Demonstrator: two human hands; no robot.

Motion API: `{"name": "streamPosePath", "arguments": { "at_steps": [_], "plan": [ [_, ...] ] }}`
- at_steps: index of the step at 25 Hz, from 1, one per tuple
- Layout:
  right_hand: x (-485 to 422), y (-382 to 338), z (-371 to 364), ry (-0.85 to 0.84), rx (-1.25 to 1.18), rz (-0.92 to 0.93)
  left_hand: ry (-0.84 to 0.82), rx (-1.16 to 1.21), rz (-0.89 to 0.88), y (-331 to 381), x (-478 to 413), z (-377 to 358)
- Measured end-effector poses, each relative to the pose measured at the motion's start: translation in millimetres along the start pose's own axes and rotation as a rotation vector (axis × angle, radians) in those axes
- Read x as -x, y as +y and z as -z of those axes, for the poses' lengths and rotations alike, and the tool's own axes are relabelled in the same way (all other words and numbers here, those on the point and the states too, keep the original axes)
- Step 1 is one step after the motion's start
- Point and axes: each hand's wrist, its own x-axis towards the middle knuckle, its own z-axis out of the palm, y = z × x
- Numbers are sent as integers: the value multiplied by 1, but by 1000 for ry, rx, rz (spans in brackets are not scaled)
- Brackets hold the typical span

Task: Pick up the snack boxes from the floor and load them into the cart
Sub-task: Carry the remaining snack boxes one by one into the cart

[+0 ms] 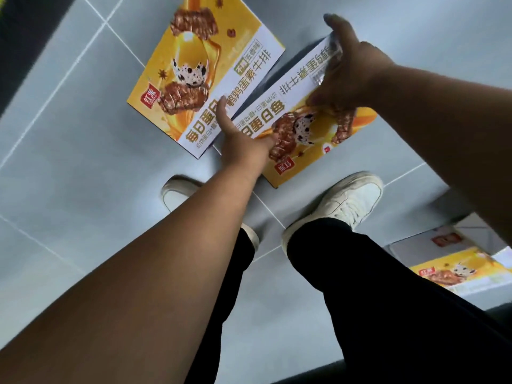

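Two yellow-and-white snack boxes are on the grey tiled floor ahead of my feet. The left box (pixel 205 70) lies flat and untouched. The right box (pixel 302 134) is tilted, its left side raised. My left hand (pixel 241 137) holds its near left edge, thumb on the printed top and fingers running along the side. My right hand (pixel 346 65) grips the far end, fingers curled over the white strip. No cart can be clearly made out.
Another yellow snack box (pixel 465 275) lies at the lower right, next to a white carton (pixel 432 242). My white shoes (pixel 352 200) stand just behind the held box. A dark strip (pixel 25 45) borders the floor at the upper left.
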Motion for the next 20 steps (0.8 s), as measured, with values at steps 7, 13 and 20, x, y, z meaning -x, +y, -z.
{"name": "streamPosePath", "arguments": {
  "at_steps": [7, 13, 20],
  "plan": [
    [42, 8, 30, 48, -50, -13, -37, -232, -94, 20, 23, 10],
    [140, -30, 107, 206, -108, -13, 41, -247, -223, 94, 102, 72],
    [283, -145, 257, 446, -242, 130, 239, -42, -415, 241, 251, 216]
  ]
}}
